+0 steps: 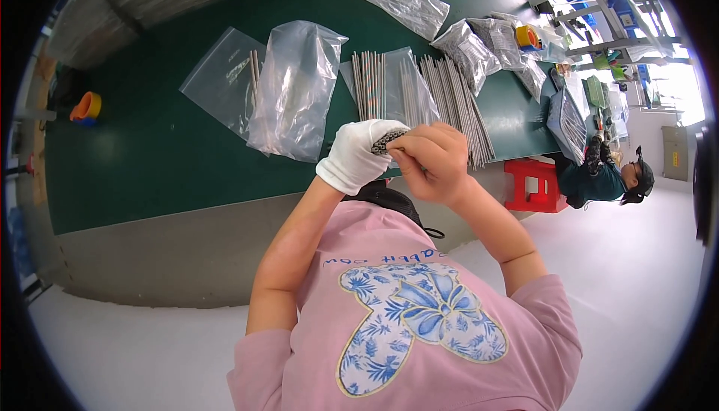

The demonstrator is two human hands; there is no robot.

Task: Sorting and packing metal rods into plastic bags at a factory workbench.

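My left hand [362,152], in a white glove, is wrapped round a bundle of thin metal rods [369,85]. Their near ends [384,141] face me in a tight cluster, and the rods run away over the green table. My bare right hand [434,160] is closed in a pinch right at those ends; what lies between its fingertips is hidden. Just beyond my right hand, a wide row of loose grey rods [457,111] lies on the table. A clear plastic bag [414,85] with a few rods lies between the bundle and that row.
To the left lie a large clear bag [296,89] and a flat bag [217,81] with a few rods. Filled bags [468,51] and tape rolls [88,107] sit on the green table [150,164]. At right are a red stool [533,186] and a seated person [607,179].
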